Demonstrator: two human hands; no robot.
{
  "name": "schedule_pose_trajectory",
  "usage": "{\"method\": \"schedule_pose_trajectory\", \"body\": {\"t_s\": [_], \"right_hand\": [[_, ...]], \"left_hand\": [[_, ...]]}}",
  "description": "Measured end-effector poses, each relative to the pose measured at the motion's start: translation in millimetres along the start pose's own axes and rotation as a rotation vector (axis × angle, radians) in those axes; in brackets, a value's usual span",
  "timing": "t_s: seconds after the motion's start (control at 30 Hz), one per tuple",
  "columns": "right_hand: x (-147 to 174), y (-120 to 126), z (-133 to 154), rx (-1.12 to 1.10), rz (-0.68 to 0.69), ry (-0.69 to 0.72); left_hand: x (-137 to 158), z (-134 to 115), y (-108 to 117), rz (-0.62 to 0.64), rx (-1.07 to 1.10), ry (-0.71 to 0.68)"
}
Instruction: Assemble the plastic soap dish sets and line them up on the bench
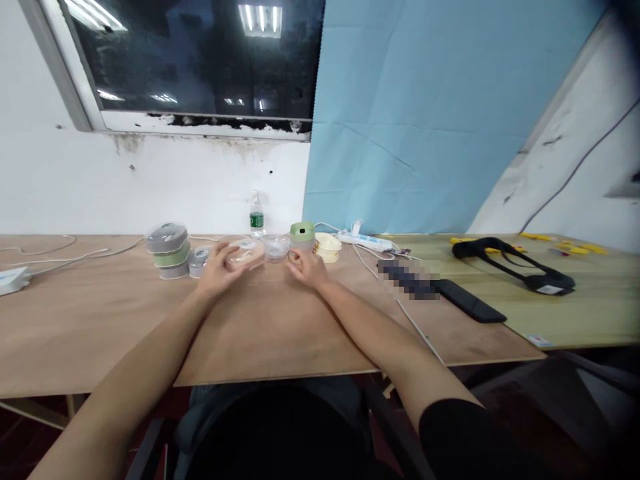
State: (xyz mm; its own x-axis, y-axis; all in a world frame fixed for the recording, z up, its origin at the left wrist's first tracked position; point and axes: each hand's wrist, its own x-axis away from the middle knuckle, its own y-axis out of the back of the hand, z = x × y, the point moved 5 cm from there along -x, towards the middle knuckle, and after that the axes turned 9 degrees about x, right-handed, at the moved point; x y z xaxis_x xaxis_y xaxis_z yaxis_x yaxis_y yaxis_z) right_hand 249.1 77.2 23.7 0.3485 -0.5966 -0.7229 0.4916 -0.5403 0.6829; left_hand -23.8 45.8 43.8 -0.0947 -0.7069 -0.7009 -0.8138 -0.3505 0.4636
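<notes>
Left hand [219,268]: one, at the table's [270,333] far middle; thumb and fingers parted around the left side of a pink tub, holding it. Right hand [306,267]: one, fingers curled inward with the tips close together; whether anything is pinched between them, cannot tell.

Pink tub [250,252]: one, in the left hand, left of a clear bowl; whether lifted or resting, cannot tell. Clear bowl [276,248]: one, between the hands, just left of the right fingertips. Green box [303,231]: one, behind the right hand, its lower part partly hidden.

Left stack [169,250]: one, grey and green tiers, upright. Grey tub [199,261]: one, low, just right of that stack. Cream bowls [327,247]: a short pile, right of the green box.

Progress, as judged: left stack and cream bowls piled, neither in hand; pink tub in work and not released; clear bowl standing apart from both piles. Completion of the pink tub: not determinable.

Far side: bottle [256,217], upright by the wall; power strip [367,241], right of the cream bowls. Right end: black headset [515,267].
</notes>
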Motion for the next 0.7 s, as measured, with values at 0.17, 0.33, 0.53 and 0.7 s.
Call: {"method": "schedule_pose_trajectory", "body": {"t_s": [0.17,0.33,0.53,0.7], "right_hand": [[-2,-8,42,-0.107,0.266,0.249],[-1,-14,38,-0.144,0.305,0.225],[4,-24,24,-0.138,0.271,0.108],[-1,-20,25,-0.134,0.146,0.034]], "left_hand": [[13,-21,-35,0.374,0.077,-0.081],[13,-21,-32,0.397,0.035,-0.076],[9,-20,-23,0.329,0.008,-0.160],[8,-17,-22,0.284,0.018,-0.167]]}}
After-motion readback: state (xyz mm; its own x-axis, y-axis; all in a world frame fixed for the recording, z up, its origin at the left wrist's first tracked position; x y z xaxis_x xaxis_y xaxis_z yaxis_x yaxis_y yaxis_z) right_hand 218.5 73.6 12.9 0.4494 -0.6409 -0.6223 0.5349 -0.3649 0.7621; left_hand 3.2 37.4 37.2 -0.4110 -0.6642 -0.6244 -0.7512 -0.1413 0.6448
